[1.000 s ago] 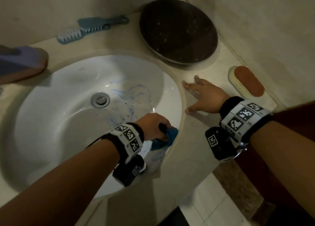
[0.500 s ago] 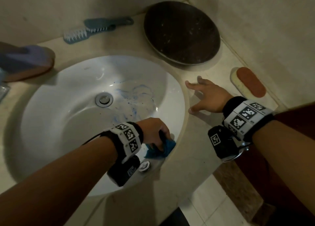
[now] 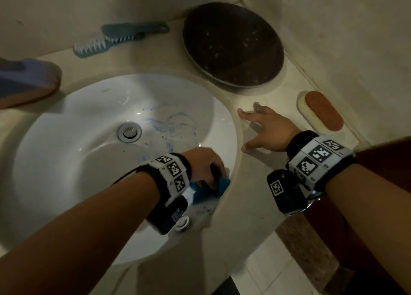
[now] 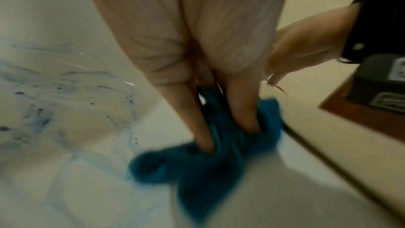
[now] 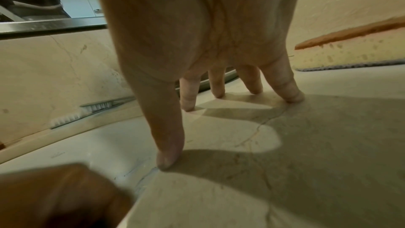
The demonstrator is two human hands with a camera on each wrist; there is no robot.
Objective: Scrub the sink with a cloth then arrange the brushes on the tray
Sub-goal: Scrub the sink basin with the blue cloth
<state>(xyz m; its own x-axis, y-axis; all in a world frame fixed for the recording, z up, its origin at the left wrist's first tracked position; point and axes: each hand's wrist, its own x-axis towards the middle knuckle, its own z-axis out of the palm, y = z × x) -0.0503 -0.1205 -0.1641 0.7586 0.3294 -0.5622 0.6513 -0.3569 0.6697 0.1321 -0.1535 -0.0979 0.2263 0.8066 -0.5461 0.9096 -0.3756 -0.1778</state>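
Observation:
A white oval sink (image 3: 66, 152) carries blue smears (image 3: 171, 125) right of its drain (image 3: 129, 132). My left hand (image 3: 206, 168) grips a bunched blue cloth (image 3: 219, 184) against the basin's near right wall; in the left wrist view the fingers (image 4: 202, 127) dig into the cloth (image 4: 197, 166). My right hand (image 3: 266, 130) rests spread on the counter beside the sink, fingertips (image 5: 168, 160) down, holding nothing. A dark round tray (image 3: 233, 43) sits in the back corner. Two blue brushes (image 3: 115, 39) lie by the back wall, and an orange-backed scrub brush (image 3: 320, 111) lies at the right.
A purple and brown object (image 3: 24, 81) sits on the counter at the far left. Walls close in behind and to the right. The counter's front edge (image 3: 255, 239) drops to a tiled floor (image 3: 273, 272). An overflow fitting (image 3: 182, 223) sits in the basin under my left wrist.
My left hand has slid the cloth a little toward me along the sink's right wall. My right hand stays planted on the counter.

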